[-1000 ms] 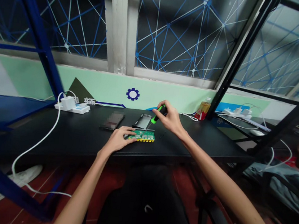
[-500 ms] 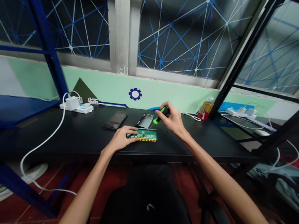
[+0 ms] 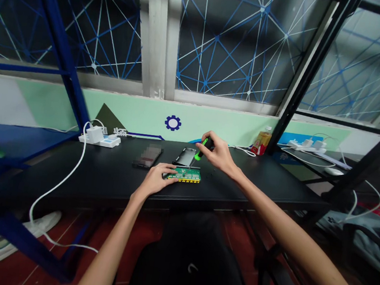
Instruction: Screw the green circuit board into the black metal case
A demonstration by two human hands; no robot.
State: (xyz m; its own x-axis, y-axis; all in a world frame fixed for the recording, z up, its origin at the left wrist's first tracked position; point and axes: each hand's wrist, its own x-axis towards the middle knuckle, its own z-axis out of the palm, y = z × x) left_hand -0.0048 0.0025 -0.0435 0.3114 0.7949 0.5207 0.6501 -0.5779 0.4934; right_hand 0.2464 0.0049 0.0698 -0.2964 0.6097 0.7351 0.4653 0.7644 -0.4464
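Observation:
A green circuit board [image 3: 189,175] with a row of yellow ports along its near edge lies on the black table [image 3: 102,178]. My left hand [image 3: 158,178] grips the board's left end, fingers over the top and thumb at the near side. In my right hand [image 3: 217,153] is a screwdriver [image 3: 200,153] with a green and black handle, held tilted. Its thin shaft points down at the board's far edge; whether the tip touches is too small to tell. Just behind the board lies a grey open casing [image 3: 185,156] with a dark rim.
A dark phone-like slab [image 3: 148,157], partly blurred, lies left of the casing. At the back left stands a white power strip [image 3: 102,140] with a cable hanging off the table. A drink bottle [image 3: 261,141] stands at the back right, by a black frame post [image 3: 295,86].
The whole view has shifted slightly. Both hands keep nearly the same pose, with the screwdriver still directed at the board's far edge.

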